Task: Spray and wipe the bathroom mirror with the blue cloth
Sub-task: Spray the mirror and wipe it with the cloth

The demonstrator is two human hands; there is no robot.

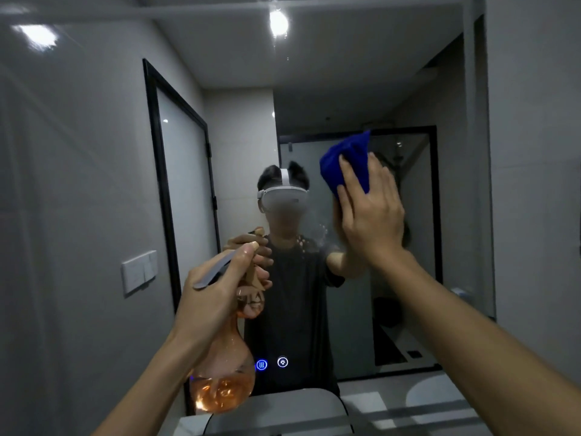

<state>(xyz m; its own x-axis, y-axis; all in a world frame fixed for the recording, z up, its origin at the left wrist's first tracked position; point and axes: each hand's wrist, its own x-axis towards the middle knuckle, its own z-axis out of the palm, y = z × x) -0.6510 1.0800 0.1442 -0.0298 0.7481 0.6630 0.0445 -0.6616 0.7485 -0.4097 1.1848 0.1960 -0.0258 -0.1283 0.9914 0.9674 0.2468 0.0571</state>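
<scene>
Right hand (367,212) presses the bunched blue cloth (345,165) flat against the bathroom mirror (314,105), fingers mostly straight over the wad, thumb side wrapped low; the cloth sits at about 2 o'clock from frame centre. Left hand (217,291) is curled round the neck of the spray bottle (226,366), thumb up by the nozzle, at about 7 o'clock. The bottle is bulb-shaped, amber, with a shallow pool of liquid in the base.

A patch of mist and droplets (314,240) clings to the glass just below and left of the cloth, roughly at centre. Judgement: spraying is done for this patch and the wipe is starting above it.

Risks:
- Droplets may run down toward the lit touch icons (272,363) at 6 o'clock if the cloth does not reach them soon; cause: wiping begins above the wet area.
- A balled cloth offers a small contact face, so streaks are likely.
- The raised bottle is close to the glass and could knock it during a wide left stroke.

Surroundings: wall switch (140,272) at 9 o'clock; black-framed door (179,171) reflected behind; basin edge (276,410) at 6 o'clock, possibly a table top beside it, too dim to say. Nothing blocks the cloth's path except the bottle hand.
</scene>
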